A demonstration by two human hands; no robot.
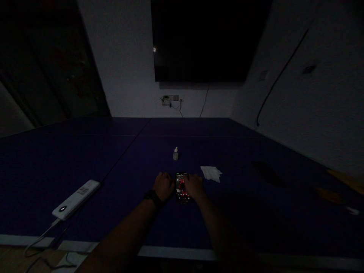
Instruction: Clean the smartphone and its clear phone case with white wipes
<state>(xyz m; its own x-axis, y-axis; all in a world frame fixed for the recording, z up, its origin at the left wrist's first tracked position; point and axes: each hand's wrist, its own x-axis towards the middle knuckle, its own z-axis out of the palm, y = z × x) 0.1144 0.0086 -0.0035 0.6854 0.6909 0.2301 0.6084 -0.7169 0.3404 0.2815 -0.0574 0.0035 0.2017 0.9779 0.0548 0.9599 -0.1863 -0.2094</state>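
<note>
Phone (pixel 181 188) inward of worktop (pixel 136 163) front edge; left hand (pixel 164 186) beside, right hand (pixel 194 185) overlapping screen (pixel 180 192); both hands' finger closure indeterminable. Likely hazard: stray tap, from overlap in dimness.

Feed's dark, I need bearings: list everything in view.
Table: 1, blue, foreground
Walls: several, pale, beyond table
Television: 1, black, back wall
Sockets: several, pale, below television
Door: 1, dark, left
Phone: 1, black, lit, centre
Dropper bottle: 1, pale, beyond phone
Tissue: 1, white, right of phone
Power bank: 1, white, left foreground
Cables: several, white and dark, walls and foreground
Flat object: 1, dark, right
Items: 2, yellowish, far right
Small item: 1, white, far right
Wristband: 1, dark, left wrist
Left hand: 1, shadowed, phone's left
Right hand: 1, shadowed, phone's right
</note>
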